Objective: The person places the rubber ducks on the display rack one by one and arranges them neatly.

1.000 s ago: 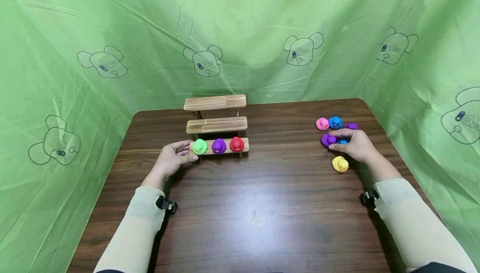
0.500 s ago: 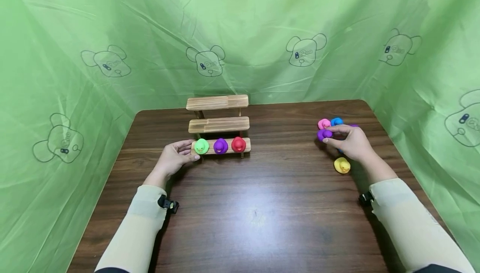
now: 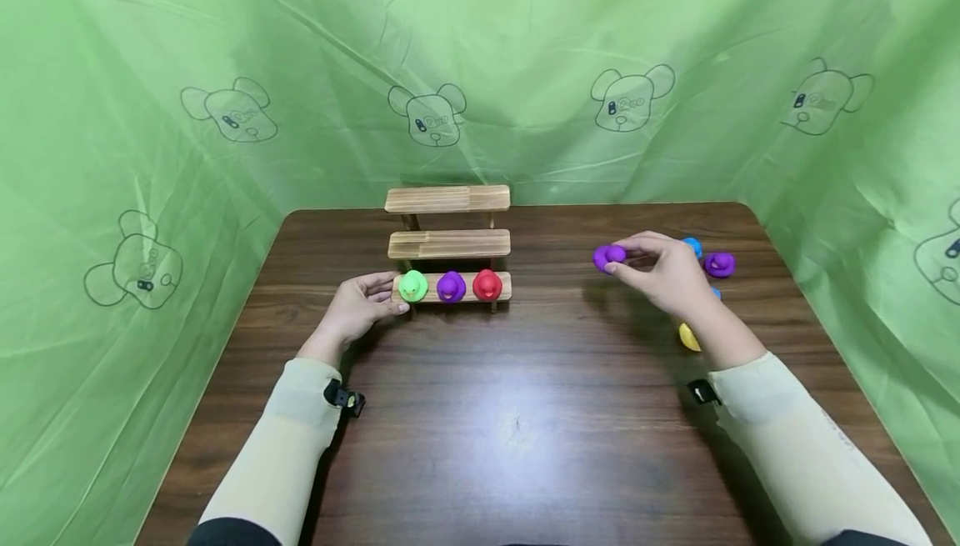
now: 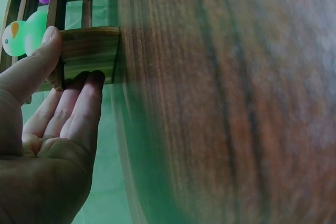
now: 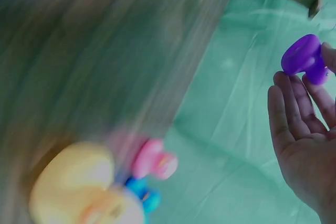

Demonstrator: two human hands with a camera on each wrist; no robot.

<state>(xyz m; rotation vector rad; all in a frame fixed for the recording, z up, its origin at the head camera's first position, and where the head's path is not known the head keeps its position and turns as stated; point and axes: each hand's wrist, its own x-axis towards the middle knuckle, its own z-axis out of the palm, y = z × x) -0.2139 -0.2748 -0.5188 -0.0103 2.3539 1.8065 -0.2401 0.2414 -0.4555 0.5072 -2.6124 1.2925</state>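
My right hand (image 3: pixel 667 275) pinches a purple rubber duck (image 3: pixel 609 258) between thumb and fingertips, above the table to the right of a three-tier wooden stand (image 3: pixel 450 244). In the right wrist view that duck (image 5: pixel 303 59) shows clear of the tabletop. My left hand (image 3: pixel 358 313) grips the left end of the stand's lowest shelf, its thumb (image 4: pixel 50 40) at the front edge and the other fingers (image 4: pixel 86 98) by the end. On that shelf sit a green duck (image 3: pixel 412 288), a second purple duck (image 3: pixel 451 287) and a red duck (image 3: pixel 487 284), in a row.
Right of my right hand lie another purple duck (image 3: pixel 719 264), a blue duck (image 3: pixel 693 246) and a partly hidden yellow duck (image 3: pixel 688 338). A pink duck (image 5: pixel 152 158) shows in the right wrist view. Green curtain (image 3: pixel 540 146) encloses the table's (image 3: pixel 450 413) back and sides.
My right hand has lifted the purple duck from the group at the right and carried it left towards the stand. The left hand keeps its hold; the head view has shifted slightly.
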